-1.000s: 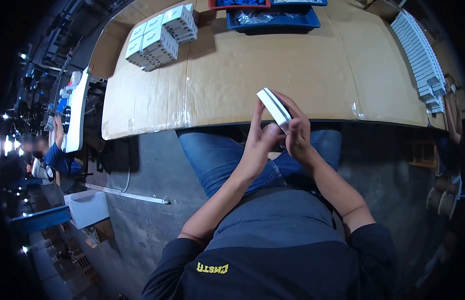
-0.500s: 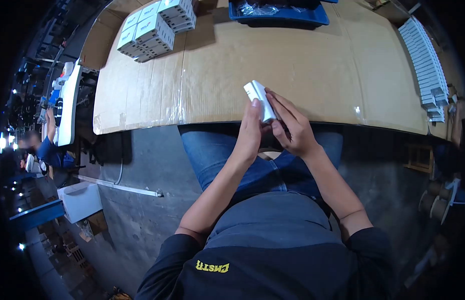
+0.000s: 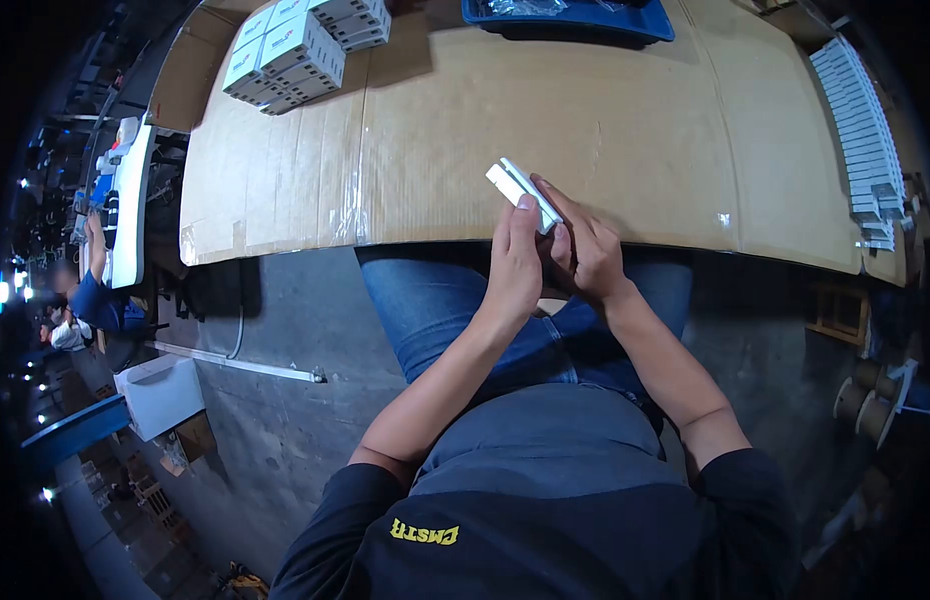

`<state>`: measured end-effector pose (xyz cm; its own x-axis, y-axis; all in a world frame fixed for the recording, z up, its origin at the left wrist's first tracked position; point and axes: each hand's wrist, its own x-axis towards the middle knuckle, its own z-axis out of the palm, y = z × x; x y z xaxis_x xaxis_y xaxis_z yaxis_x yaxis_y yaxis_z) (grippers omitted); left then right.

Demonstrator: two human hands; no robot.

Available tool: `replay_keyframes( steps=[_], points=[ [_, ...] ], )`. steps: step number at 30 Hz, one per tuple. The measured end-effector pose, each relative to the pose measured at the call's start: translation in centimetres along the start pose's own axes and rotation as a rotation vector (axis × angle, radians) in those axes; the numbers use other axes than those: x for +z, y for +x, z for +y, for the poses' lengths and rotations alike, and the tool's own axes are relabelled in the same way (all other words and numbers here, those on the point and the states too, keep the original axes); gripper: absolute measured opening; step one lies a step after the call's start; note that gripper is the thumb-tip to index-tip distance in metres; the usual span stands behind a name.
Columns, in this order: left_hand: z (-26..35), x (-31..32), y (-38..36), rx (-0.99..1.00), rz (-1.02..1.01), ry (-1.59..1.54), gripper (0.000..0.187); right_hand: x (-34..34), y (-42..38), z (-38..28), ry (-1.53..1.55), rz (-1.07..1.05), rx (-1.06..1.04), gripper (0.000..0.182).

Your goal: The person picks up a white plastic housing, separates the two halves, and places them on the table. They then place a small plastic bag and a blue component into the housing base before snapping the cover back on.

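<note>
Between my two hands, over the near edge of the cardboard-covered table (image 3: 465, 120), is a small white rectangular piece (image 3: 520, 188) with a lengthwise groove or gap. What kind of piece it is, I cannot make out. My left hand (image 3: 515, 258) grips its near left side, the thumb lying on its face. My right hand (image 3: 590, 248) closes on it from the right, with fingers along its side and the thumb at the near end. The fingers partly cover the lower part of the piece.
Stacked white boxes (image 3: 300, 60) stand at the far left of the table. A blue tray (image 3: 585, 28) with clear plastic bags sits at the back. A long row of white pieces (image 3: 860, 130) lines the right side. Off to the left, another person (image 3: 100, 295) is at a white table (image 3: 133, 210).
The white piece has turned slightly, its far end tilting more to the left, and its groove shows more. My left hand has shifted a little right. The view has moved slightly.
</note>
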<state>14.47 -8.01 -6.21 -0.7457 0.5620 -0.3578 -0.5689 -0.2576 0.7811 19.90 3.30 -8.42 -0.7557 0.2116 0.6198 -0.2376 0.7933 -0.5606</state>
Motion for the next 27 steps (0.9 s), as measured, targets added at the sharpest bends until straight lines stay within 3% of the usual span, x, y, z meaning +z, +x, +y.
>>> replay_keyframes(
  steps=[11,12,15,16,19,21,25,27],
  points=[
    [-1.5,-2.6,0.2,0.068,-0.017,0.051,0.054,0.4,0.3,-0.4,0.168,-0.067,0.013,0.043],
    [-1.2,-2.5,0.5,0.110,0.006,0.031,0.057,0.1,0.7,-1.0,0.344,-0.129,0.119,0.046],
    [1.7,-2.4,0.0,0.259,-0.092,0.047,0.080,-0.6,1.7,-0.9,0.554,-0.114,0.180,0.049],
    [2.0,-2.5,0.1,0.336,-0.107,0.143,0.087,-0.4,1.8,-0.7,0.560,-0.047,0.268,0.056],
    [2.5,-2.7,0.4,0.480,-0.169,0.395,0.106,-2.5,2.7,-1.8,0.853,-0.167,0.744,0.060],
    [2.3,-3.1,0.8,0.478,-0.219,0.509,0.110,-3.2,3.3,-2.1,0.949,-0.197,0.797,0.054],
    [1.6,-3.4,1.0,0.504,-0.300,0.533,0.103,-3.5,3.3,-2.4,1.001,-0.177,0.854,0.049],
    [1.5,-3.2,1.2,0.422,-0.273,0.267,0.090,-3.2,2.8,-2.2,0.975,-0.143,0.814,0.049]
  ],
)
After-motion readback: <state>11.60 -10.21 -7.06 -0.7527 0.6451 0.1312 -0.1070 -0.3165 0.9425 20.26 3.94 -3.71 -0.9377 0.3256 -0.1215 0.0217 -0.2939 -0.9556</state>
